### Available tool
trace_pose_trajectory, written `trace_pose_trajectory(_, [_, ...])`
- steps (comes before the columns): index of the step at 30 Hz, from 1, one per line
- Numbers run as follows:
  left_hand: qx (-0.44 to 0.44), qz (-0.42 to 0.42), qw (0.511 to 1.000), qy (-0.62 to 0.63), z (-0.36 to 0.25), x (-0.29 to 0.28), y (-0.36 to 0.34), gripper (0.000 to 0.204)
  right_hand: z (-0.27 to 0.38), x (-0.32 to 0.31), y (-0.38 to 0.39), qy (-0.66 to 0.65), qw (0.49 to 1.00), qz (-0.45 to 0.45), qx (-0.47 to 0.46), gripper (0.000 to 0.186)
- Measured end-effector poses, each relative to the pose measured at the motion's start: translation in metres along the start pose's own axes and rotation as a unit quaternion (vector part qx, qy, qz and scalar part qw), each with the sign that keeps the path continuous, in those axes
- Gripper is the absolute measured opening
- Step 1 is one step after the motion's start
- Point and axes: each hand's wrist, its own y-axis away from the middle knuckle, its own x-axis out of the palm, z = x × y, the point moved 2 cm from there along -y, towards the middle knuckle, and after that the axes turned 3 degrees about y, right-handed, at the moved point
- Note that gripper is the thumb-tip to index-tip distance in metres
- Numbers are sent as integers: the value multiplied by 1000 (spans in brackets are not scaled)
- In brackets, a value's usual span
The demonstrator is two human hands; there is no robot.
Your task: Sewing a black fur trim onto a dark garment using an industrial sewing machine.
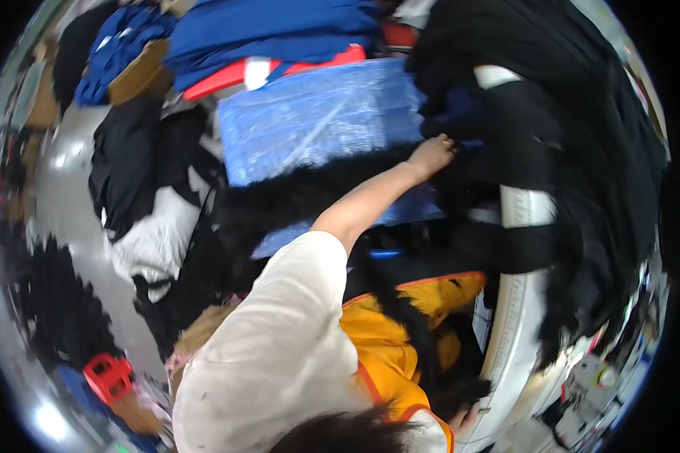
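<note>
My left arm, in a white sleeve, reaches far forward and to the right. At its end my left hand [433, 156], a ring on one finger, is closed on dark cloth beside a long strip of fuzzy black fabric [302, 185]. Its fingertips are partly lost against the black. Low on the right, my right hand [465, 420] shows only in part, by the white table edge. Right above it hangs the end of a fuzzy black piece [468, 392]; the fingers are mostly hidden. An orange-yellow apron [381, 343] covers my front.
A clear-wrapped blue package [325, 113] lies ahead, with folded blue cloth [272, 34] and a red item [219, 79] behind it. Black cloth [597, 151] is heaped on the right over a white table [517, 302]. Black and white garments [155, 226] hang left; a red stool [107, 377] stands lower left.
</note>
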Motion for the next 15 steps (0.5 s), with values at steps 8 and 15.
trace_pose_trajectory(8, [47, 284, 955, -73, -31, -12, 29, 23, 37, -69, 60, 204, 964, -138, 104, 35])
trace_pose_trajectory(15, [209, 700, 611, 305, -294, -214, 14, 42, 58, -85, -1, 160, 954, -201, -151, 26])
